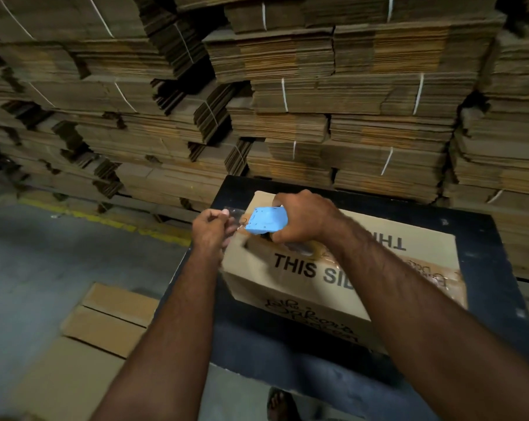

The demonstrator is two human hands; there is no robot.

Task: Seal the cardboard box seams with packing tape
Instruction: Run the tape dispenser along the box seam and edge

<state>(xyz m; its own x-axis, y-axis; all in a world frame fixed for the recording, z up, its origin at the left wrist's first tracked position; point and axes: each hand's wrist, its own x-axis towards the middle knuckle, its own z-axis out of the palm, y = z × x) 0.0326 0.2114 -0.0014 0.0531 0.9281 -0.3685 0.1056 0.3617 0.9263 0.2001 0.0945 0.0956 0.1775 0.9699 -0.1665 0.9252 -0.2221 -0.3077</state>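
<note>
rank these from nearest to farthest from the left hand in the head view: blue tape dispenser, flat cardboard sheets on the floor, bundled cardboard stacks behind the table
From the left hand:
1. Blue tape dispenser, just to its right, gripped by the right hand over the box.
2. Flat cardboard sheets, on the floor, lower left.
3. Bundled cardboard stacks, behind the black table.

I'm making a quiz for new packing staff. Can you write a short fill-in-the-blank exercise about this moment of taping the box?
1. The right hand grips a tape dispenser whose colour is ____.
2. The left hand pinches the free end of the clear ____.
3. The cardboard box rests on a ____ table.
4. Big letters on the box top begin with the word ____.

Missing words: blue; tape; black; THIS
</note>
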